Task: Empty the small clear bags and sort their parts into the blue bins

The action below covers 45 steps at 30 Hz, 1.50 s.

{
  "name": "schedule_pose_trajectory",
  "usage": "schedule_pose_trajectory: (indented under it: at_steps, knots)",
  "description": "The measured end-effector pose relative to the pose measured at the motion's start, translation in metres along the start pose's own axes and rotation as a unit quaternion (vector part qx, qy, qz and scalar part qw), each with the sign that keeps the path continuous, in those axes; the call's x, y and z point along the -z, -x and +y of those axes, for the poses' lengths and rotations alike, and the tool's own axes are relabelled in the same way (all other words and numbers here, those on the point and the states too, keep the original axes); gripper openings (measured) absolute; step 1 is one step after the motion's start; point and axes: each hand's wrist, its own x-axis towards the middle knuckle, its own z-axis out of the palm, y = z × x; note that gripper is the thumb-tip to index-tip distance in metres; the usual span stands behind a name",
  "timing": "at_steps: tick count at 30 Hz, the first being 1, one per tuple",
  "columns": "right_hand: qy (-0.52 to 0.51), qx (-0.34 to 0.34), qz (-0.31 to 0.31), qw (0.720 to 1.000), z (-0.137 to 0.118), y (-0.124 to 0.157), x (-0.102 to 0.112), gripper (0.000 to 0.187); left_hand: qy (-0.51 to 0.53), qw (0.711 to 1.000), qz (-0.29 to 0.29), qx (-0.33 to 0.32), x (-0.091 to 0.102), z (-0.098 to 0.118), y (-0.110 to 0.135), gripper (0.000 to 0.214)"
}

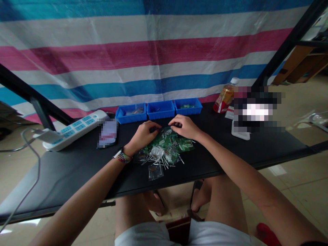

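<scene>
A pile of small green circuit boards, metal pins and clear plastic bags (165, 150) lies on the black table (77, 171). My left hand (144, 134) rests at the pile's far left edge with fingers curled, pinching something too small to name. My right hand (185, 126) lies over the pile's far right part, fingers bent down onto the pieces. The two hands nearly meet above the pile. A woven bracelet sits on my left wrist.
Three blue bins (131, 113) (161, 109) (188, 106) line the table's far edge. A white power strip (74, 130) lies far left with a cable. A drink bottle (226, 95) stands far right. A striped tarp hangs behind.
</scene>
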Motion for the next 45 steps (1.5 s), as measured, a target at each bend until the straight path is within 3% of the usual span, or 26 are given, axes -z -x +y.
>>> schedule_pose_trajectory:
  at_steps: [3, 8, 12, 20, 28, 34, 40, 45]
  knots:
    - [0.056, 0.042, -0.048, 0.996, 0.001, 0.002, -0.013, 0.023, -0.001, 1.0, -0.001, -0.007, 0.001, 0.0, 0.0, 0.031]
    - [0.123, 0.008, -0.053, 0.991, 0.008, -0.001, -0.018, 0.024, -0.01, 1.0, -0.013, -0.011, 0.0, 0.004, 0.0, 0.033]
    - [0.117, -0.027, -0.045, 0.992, 0.003, -0.005, -0.013, 0.016, -0.005, 1.0, -0.017, -0.021, -0.002, 0.005, 0.0, 0.032]
    - [0.047, -0.13, -0.044, 0.989, -0.002, -0.01, -0.009, 0.013, -0.003, 0.999, -0.026, -0.037, -0.005, 0.008, 0.001, 0.029]
    - [-0.059, -0.142, 0.073, 0.985, 0.014, -0.013, -0.009, 0.013, 0.007, 0.999, -0.021, -0.038, -0.004, 0.011, 0.001, 0.028]
    - [-0.185, -0.162, 0.135, 0.96, 0.017, -0.019, -0.001, 0.008, 0.009, 0.999, -0.018, -0.046, -0.006, 0.009, 0.001, 0.027]
    - [-0.311, -0.141, 0.134, 0.93, 0.003, -0.018, 0.002, 0.022, 0.047, 0.998, 0.038, -0.016, -0.004, 0.015, 0.002, 0.034]
    - [-0.353, -0.121, 0.079, 0.924, -0.015, -0.013, 0.002, 0.026, 0.163, 0.986, 0.041, 0.017, -0.004, 0.019, 0.001, 0.04]
